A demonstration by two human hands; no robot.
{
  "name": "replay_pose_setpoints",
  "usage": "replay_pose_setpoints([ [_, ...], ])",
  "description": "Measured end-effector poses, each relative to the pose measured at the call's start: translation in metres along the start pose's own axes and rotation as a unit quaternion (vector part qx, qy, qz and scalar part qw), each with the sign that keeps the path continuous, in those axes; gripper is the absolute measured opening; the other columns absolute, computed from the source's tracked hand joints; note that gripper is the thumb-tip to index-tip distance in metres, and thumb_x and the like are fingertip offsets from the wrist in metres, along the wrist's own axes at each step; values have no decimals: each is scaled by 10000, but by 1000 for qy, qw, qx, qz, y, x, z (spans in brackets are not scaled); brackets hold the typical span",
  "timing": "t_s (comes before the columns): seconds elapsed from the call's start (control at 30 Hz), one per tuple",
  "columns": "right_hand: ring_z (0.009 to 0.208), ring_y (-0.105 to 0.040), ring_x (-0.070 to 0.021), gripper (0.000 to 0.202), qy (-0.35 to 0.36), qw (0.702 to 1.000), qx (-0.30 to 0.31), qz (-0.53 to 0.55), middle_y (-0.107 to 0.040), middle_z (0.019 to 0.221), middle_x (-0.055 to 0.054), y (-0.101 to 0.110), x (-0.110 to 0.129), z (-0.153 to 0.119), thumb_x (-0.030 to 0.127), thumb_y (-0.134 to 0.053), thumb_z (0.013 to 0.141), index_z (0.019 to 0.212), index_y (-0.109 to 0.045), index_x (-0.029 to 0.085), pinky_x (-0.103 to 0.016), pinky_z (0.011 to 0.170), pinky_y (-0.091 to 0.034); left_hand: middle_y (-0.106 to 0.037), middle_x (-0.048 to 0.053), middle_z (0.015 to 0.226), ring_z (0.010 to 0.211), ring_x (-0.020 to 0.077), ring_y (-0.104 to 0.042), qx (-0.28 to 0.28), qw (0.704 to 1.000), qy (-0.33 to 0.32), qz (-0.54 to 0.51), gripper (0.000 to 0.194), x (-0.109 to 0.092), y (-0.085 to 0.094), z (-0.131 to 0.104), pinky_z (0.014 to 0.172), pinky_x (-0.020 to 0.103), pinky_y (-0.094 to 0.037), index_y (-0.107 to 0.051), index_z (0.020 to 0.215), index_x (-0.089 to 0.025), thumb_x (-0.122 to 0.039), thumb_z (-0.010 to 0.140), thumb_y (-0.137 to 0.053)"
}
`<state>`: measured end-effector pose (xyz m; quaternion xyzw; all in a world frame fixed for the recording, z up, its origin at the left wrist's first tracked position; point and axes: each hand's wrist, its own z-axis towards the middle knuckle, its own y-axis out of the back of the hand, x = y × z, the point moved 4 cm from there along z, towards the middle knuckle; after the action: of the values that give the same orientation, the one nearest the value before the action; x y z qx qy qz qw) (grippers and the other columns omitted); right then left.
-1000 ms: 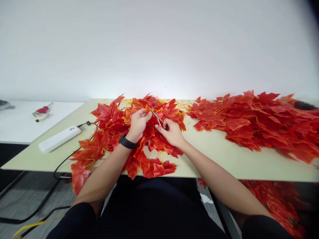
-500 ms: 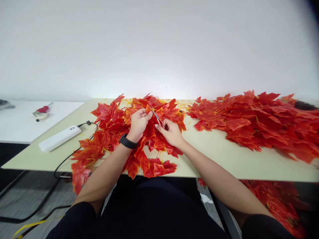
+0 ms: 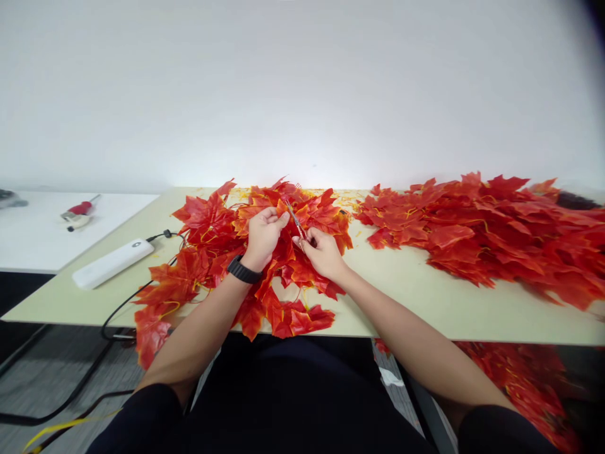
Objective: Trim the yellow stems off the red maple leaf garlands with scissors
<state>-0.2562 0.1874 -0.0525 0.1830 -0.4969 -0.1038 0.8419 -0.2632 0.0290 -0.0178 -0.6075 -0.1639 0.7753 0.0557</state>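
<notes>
- Scissors (image 3: 295, 220), slim metal, tilt slightly steeper than before.
- Right hand (image 3: 324, 253) holds them, fully curled.
- Left hand (image 3: 263, 236) bunches; hold cannot be told.
- Red leaves (image 3: 208, 217) beneath: glossy, jagged.

Flat, pale cream tabletop (image 3: 392, 287) bears: centre, loose red-orange maple-shaped leaves (image 3: 283, 251); three o'clock, dense red leaf heap (image 3: 491, 233); nine o'clock, white oblong plastic device (image 3: 113, 263).

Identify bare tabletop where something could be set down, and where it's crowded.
Bare: between right forearm and the far-right leaf pile; between white device and table's front edge. Crowded: the leaf heap under left hand and right hand.
</notes>
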Motion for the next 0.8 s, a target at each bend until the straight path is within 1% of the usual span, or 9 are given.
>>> replay_pose_setpoints([
  [0.13, 598, -373, -124, 457, -3, 1000, 0, -7, -461, 626, 26, 0, -1, -1, 541, -626, 915, 697, -391, 215, -284, 592, -323, -548, -45, 587, 474, 40, -354, -1, 1000, -3, 3, 253, 1, 0, 0, 468, 202, -267, -634, 772, -152, -256, 720, -858],
  [0.27, 630, -392, -128, 461, -8, 999, -17, 27, -479, 650, 15, 2, 2, -2, 558, -622, 907, 690, -408, 213, -277, 616, -345, -583, -31, 642, 517, 49, -393, 0, 1000, -23, 1, 289, 1, 1, 1, 498, 202, -310, -627, 769, -157, -287, 715, -878],
  [0.4, 665, -406, -129, 507, -13, 993, -84, 82, -476, 681, 8, 13, 5, -1, 636, -614, 891, 704, -402, 215, -272, 648, -381, -614, -18, 708, 570, 58, -433, -1, 999, -36, -12, 289, -1, 1, 3, 533, 198, -345, -616, 757, -158, -285, 718, -872],
  [0.5, 622, -370, -121, 549, -29, 982, -125, 137, -446, 656, 17, 23, 7, 1, 677, -640, 864, 715, -367, 225, -268, 589, -362, -618, -16, 721, 565, 57, -427, -3, 999, -37, -12, 263, -2, 1, 4, 530, 199, -341, -613, 754, -156, -256, 727, -855],
  [0.6, 575, -372, -115, 570, -48, 972, -122, 194, -472, 650, 16, 27, 9, 3, 689, -689, 825, 730, -364, 231, -266, 519, -340, -626, -12, 722, 552, 56, -419, -1, 999, -42, -5, 245, -3, 1, 3, 524, 204, -336, -608, 750, -154, -229, 739, -841],
  [0.67, 587, -414, -119, 589, -54, 967, -110, 224, -535, 714, -2, 28, 11, 4, 683, -743, 780, 740, -367, 232, -264, 494, -362, -644, -4, 738, 553, 57, -431, 4, 999, -42, 4, 240, -4, 0, 2, 521, 206, -333, -616, 759, -152, -235, 749, -841],
  [0.73, 620, -449, -121, 618, -51, 964, -102, 242, -590, 818, -24, 27, 14, 5, 673, -795, 728, 737, -365, 228, -263, 480, -381, -667, 2, 757, 555, 61, -451, 11, 999, -40, 12, 248, -4, -2, 1, 523, 209, -336, -627, 772, -155, -253, 750, -854],
  [0.8, 620, -450, -114, 635, -43, 964, -97, 245, -594, 839, -25, 27, 15, 5, 655, -826, 699, 723, -362, 223, -263, 480, -383, -674, 1, 749, 558, 70, -476, 20, 999, -35, 17, 270, -4, -2, 1, 543, 215, -362, -626, 772, -161, -265, 740, -873],
])
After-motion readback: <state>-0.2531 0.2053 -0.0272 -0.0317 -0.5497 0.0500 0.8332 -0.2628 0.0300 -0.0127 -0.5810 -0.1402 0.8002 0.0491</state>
